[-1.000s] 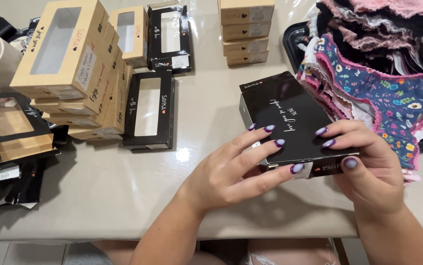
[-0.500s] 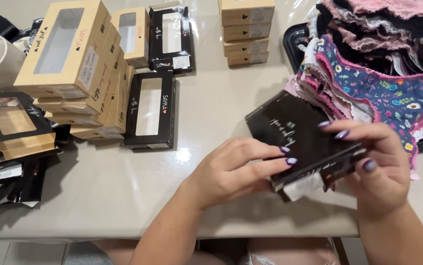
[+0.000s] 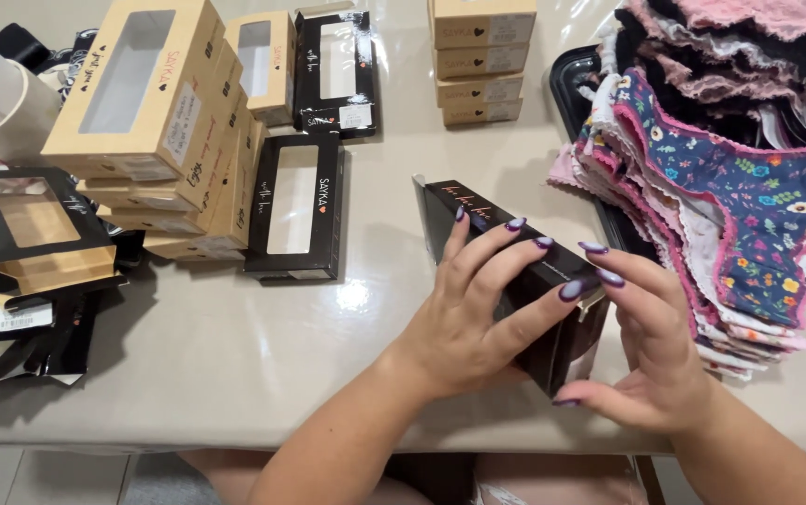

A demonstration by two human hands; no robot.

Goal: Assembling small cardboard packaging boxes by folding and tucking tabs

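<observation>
both hands gripped one black box (image 3: pixel 515 281) standing on edge on the table (image 3: pixel 234 355). the left hand (image 3: pixel 464 323) had its fingers (image 3: pixel 492 245) spread and pressed over the box's top; the right hand (image 3: pixel 651 351) had its fingers clamped on the near end. four tan boxes (image 3: pixel 482 61) sat stacked behind, one flat black window box (image 3: pixel 295 206) lay left, and one pile of underwear (image 3: pixel 730 187) lay right.

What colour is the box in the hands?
Black box, seen in the head view, the only one.
</observation>
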